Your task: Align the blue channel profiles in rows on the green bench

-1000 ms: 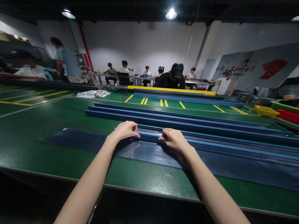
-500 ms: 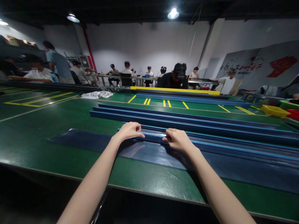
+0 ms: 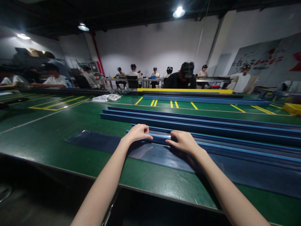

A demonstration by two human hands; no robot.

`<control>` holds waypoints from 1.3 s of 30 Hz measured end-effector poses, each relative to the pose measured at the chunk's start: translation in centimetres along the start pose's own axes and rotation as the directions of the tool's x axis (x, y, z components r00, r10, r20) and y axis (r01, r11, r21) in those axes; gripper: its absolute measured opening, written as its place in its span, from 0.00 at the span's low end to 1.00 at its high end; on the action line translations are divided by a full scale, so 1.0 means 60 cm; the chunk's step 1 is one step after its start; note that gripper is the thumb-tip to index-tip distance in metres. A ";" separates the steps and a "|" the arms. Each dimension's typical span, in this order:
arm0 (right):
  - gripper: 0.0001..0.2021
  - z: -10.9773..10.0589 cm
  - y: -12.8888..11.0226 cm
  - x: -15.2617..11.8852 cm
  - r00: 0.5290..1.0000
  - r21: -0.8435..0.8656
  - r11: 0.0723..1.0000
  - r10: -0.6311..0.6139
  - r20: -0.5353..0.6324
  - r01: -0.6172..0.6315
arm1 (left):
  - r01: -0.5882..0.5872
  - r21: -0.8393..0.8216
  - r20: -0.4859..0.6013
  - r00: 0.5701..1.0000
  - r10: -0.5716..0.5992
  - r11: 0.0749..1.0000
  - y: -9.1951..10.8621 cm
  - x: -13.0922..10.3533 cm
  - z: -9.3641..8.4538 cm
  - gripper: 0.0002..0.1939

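A long blue channel-shaped profile (image 3: 225, 147) lies across the green table, and both hands are at its left part. My left hand (image 3: 139, 132) grips the profile near its left end, thumb on the near wall and fingers curled over inside. A little to the right, my right hand (image 3: 182, 140) also grips it, with the thumb along the near wall and the fingers bent into the channel. Under my wrists, a flat dark blue strip in clear film (image 3: 94, 141) lies along the near side of the profile.
Beyond lie more blue profiles (image 3: 164, 118), a yellow bar (image 3: 183, 90) and a clear plastic bag (image 3: 107, 97). A yellow bin (image 3: 293, 108) stands at the far right. The green table (image 3: 70, 163) ends in front of me. Several people sit farther back.
The view has turned slightly left, so things appear farther right. My right thumb has stretched out more along the near wall; my left hand keeps its place on the profile.
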State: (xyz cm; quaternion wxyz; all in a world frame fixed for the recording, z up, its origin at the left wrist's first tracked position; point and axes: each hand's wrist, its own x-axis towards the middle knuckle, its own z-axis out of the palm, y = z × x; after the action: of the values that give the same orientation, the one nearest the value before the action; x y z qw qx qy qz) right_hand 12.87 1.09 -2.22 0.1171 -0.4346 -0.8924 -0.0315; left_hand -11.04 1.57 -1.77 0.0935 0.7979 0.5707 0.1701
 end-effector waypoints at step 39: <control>0.09 0.024 -0.055 0.067 0.990 0.262 0.954 0.140 0.029 -0.142 | 0.075 -0.064 0.051 0.996 -0.072 0.995 -0.030 -0.007 -0.018 0.07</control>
State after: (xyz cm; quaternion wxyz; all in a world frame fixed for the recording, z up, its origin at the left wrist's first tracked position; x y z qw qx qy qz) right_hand 7.64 2.39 -2.50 0.1712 -0.4778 -0.8560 0.0982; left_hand -13.17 1.73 -1.47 0.1399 0.7767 0.5915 0.1656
